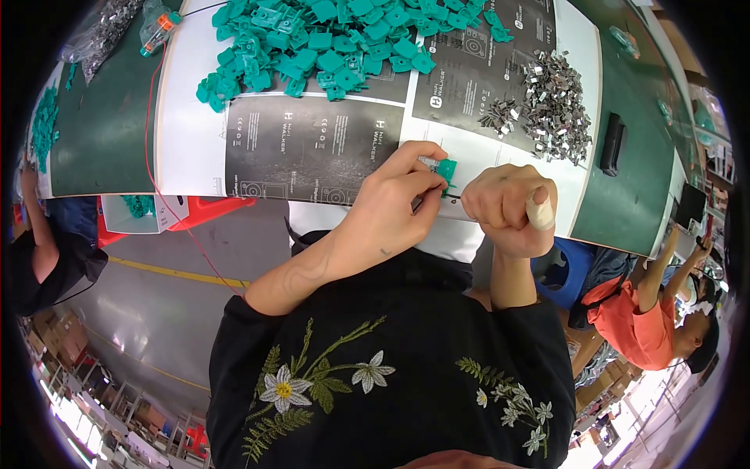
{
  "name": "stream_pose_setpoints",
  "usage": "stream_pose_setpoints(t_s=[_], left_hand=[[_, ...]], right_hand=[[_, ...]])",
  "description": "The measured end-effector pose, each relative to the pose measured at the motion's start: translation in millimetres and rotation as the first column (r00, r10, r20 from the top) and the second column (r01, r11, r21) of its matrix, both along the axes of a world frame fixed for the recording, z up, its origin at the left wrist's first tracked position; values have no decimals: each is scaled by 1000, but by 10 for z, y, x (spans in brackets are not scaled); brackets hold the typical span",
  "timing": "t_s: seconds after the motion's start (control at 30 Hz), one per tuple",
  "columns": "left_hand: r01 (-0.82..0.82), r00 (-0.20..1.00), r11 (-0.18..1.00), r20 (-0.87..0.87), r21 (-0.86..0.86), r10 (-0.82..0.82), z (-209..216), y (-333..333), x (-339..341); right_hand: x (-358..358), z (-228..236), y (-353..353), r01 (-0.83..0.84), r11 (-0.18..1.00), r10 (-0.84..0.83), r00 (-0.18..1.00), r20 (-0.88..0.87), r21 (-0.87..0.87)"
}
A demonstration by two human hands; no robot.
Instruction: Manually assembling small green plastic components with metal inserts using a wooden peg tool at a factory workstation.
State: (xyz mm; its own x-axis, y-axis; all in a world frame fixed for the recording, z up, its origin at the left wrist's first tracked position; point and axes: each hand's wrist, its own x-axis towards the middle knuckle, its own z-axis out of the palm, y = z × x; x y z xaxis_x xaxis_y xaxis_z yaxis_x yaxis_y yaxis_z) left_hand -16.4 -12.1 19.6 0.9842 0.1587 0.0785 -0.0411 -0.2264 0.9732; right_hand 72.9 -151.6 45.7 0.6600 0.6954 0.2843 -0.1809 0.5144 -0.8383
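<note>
My left hand (394,195) pinches a small green plastic part (447,170) between thumb and fingers, just over the near edge of the table. Right beside it my right hand (512,207) is closed in a fist, with a pale wrap around the thumb. From this fist a thin dark shaft (452,196) points toward the green part; the rest of it is hidden in the fingers. A big heap of like green parts (320,47) lies beyond my left hand. Farther right is a pile of small shiny metal clips (556,105).
Printed black-and-white sheets (312,148) cover the green table mat (109,133). A black bar-shaped object (613,144) lies at right. Bagged metal pieces (109,35) and a red wire (148,117) are at left. People work at both sides; a blue stool (558,273) stands nearby.
</note>
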Motion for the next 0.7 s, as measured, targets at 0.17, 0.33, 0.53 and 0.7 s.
stream_pose_setpoints(t_s=[0.17,0.33,0.53,0.7], left_hand=[[0,1000,1000,-12,-16,0,-8,4,-4],[16,1000,1000,-5,-17,-16,-7,16,0],[51,994,999,97,-6,-50,73,87,21],[57,996,998,61,34,-59,15,30,-14]], right_hand=[[14,39,27,-40,998,42,998,52,-43],[-8,79,84,-40,996,54,983,173,-83],[-94,35,251,-62,973,174,826,536,-221],[94,-146,-30,134,989,-116,964,237,-61]])
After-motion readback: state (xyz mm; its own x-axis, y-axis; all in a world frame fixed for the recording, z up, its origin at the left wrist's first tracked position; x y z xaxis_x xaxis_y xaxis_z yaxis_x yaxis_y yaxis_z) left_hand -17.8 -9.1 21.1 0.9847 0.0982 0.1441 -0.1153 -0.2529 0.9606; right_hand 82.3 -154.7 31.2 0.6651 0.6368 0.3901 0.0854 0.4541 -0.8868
